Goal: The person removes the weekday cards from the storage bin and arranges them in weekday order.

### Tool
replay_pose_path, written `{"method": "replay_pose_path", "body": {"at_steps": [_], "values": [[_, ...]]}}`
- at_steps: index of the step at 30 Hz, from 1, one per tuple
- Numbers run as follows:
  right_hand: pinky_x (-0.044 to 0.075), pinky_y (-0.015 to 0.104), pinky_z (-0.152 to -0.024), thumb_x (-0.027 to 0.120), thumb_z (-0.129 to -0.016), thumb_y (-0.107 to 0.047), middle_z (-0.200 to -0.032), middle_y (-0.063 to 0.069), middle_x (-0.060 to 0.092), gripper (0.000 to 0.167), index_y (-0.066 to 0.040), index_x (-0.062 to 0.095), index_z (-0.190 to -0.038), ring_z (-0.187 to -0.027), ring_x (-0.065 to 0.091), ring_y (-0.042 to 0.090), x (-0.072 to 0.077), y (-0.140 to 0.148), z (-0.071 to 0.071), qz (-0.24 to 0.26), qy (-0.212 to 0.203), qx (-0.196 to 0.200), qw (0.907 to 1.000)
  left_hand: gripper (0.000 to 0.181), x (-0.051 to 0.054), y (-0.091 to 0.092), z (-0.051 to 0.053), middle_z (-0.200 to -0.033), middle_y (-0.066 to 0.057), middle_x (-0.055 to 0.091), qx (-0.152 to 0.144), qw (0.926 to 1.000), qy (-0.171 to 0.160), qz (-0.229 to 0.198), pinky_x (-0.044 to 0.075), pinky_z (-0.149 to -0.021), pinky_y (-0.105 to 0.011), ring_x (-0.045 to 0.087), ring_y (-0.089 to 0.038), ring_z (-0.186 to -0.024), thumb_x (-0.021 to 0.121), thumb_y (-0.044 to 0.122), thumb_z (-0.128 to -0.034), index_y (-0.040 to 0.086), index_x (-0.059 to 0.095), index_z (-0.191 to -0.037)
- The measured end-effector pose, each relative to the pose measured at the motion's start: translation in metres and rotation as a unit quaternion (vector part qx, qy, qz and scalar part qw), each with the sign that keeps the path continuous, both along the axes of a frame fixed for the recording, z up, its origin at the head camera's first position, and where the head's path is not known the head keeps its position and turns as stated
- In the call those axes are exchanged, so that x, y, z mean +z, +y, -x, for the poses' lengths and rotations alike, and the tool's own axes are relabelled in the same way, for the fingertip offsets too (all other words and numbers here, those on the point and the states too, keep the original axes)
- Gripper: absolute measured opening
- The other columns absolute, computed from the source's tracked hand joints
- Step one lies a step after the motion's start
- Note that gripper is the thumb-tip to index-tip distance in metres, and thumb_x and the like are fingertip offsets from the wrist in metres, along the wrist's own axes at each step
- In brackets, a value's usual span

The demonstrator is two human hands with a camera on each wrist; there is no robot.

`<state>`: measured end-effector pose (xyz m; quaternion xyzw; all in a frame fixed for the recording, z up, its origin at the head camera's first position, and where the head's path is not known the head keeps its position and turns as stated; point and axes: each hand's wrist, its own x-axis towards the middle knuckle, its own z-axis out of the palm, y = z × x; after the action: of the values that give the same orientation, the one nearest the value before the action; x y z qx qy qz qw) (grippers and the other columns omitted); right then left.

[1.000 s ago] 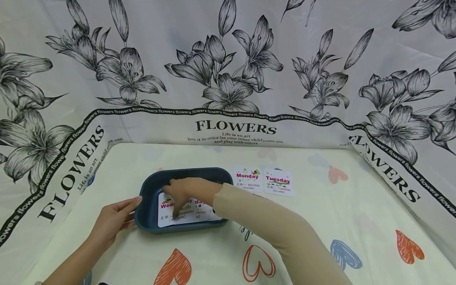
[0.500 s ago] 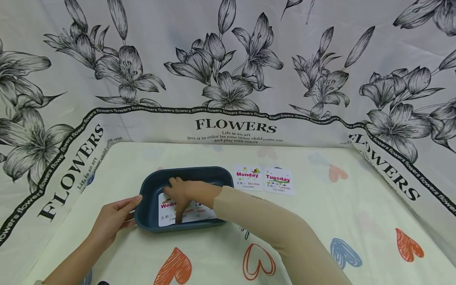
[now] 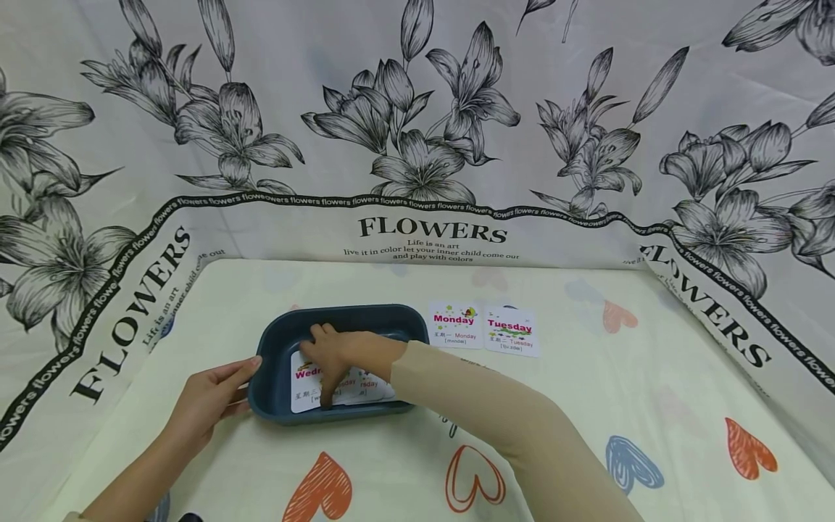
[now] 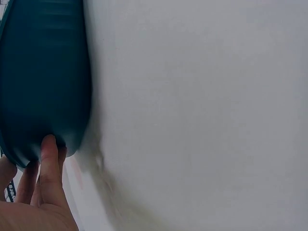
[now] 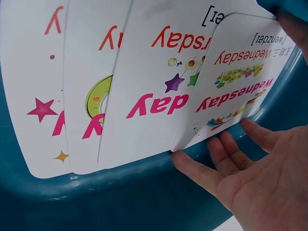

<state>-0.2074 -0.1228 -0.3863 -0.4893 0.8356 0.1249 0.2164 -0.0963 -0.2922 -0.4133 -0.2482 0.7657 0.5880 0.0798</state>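
My left hand [image 3: 204, 404] holds the left end of a dark blue plastic tray [image 3: 339, 414], thumb at the rim and fingers against the outer wall in the left wrist view. Inside the tray, several white word cards overlap in a fan. Uppermost is the Wednesday card [image 5: 236, 72], at the tray's left side in the head view. My right hand [image 3: 349, 351] reaches in over it and grips it by opposite edges: fingertips [image 5: 180, 159] along one edge, thumb [image 5: 293, 29] at the other. A card ending in "rsday" [image 5: 149, 72] lies partly beneath it.
Right of the tray, a Monday card [image 3: 453, 326] and a Tuesday card [image 3: 511, 332] lie side by side on the heart-print tablecloth [image 3: 561, 391]. A flower-print curtain [image 3: 417, 232] rises behind the table.
My right thumb has slid down over the Wednesday card to its near edge, while the fingers have shifted slightly along the far edge. The left hand and tray stay put.
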Motion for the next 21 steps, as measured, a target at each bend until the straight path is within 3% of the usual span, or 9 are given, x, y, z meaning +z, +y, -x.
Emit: {"method": "replay_pose_path", "body": {"at_steps": [21], "values": [[0.035,0.035,-0.103,0.075,-0.064,-0.058,-0.140,0.000,0.031,0.096,-0.030,0.029,-0.143,-0.124,0.029,0.015,0.0022,-0.0016,0.0039,0.005,0.006,0.013,0.9999,0.079,-0.0001,0.0007,-0.0009,-0.095,0.007,0.067,0.006,0.9999,0.008,-0.011,0.055,-0.065,-0.022,0.065,-0.002,-0.076,0.061,0.051,-0.0833,-0.006,0.042,-0.134]]}}
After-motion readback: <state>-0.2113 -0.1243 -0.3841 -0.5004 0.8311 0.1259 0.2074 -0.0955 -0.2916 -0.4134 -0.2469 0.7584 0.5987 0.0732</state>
